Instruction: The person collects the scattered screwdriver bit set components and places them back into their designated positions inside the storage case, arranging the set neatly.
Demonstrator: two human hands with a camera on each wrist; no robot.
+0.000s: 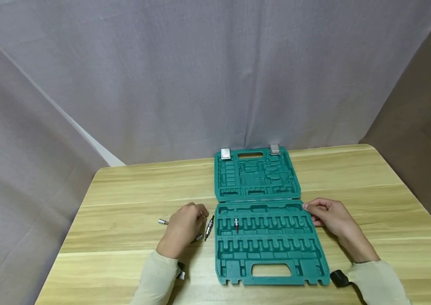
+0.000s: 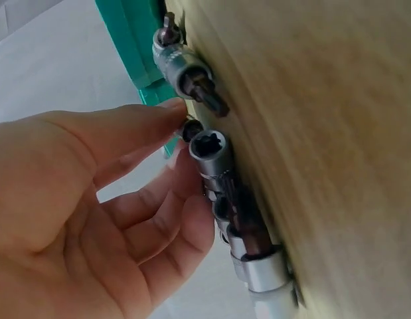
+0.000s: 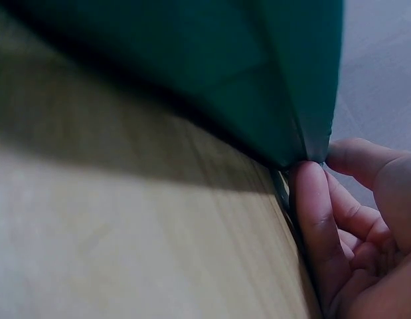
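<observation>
An open green tool case [image 1: 272,254] lies on a wooden table [image 1: 131,190], with its lid [image 1: 257,174] laid flat behind it. One bit [image 1: 236,225] sits in the upper row of slots. Several metal bit sockets [image 1: 209,227] lie left of the case. My left hand [image 1: 190,220] is over them. In the left wrist view its thumb and fingers [image 2: 182,133] pinch a socket with a star-shaped opening [image 2: 209,147]. Another bit socket [image 2: 185,70] lies just beyond it. My right hand [image 1: 314,214] grips the case's right edge near the hinge, thumb on the corner [image 3: 318,166].
One more socket [image 1: 163,221] lies alone to the left of my left hand. Grey cloth [image 1: 185,76] hangs behind and to the left of the table. The table's far edge runs just behind the lid, and bare wood lies on both sides of the case.
</observation>
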